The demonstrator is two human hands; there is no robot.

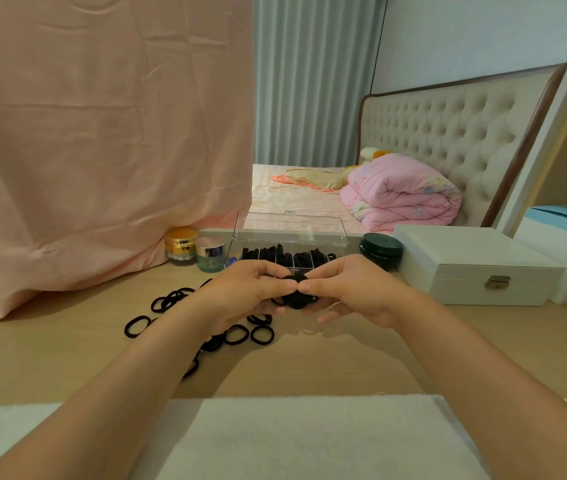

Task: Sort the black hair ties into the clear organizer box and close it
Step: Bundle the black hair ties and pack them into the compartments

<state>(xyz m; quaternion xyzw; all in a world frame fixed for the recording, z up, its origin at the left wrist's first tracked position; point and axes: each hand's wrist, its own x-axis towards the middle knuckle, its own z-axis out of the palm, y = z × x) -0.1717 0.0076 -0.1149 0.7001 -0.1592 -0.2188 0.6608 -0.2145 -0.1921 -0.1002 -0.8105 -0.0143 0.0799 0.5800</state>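
Item: bundle of black hair ties (295,294), held above the table (344,358). It is pinched from both sides by left hand (251,292) and right hand (354,289), fingers curled narrow around it.
Shape: compact, roundish, no evident long axis.
Destination: clear organizer box (237,250), just beyond the fingertips, long axis left to right, lid (290,228) upright behind, compartments partly filled. Both hands equally near.
Remainder: loose ties (237,336), by the left wrist.

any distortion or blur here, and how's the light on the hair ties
Head view: wide-angle stretch bows the headboard; head view light is warm and soft, with faint shadows on the table; the hair ties pinched between the left hand and right hand read as one dark mass; no obvious motion blur.
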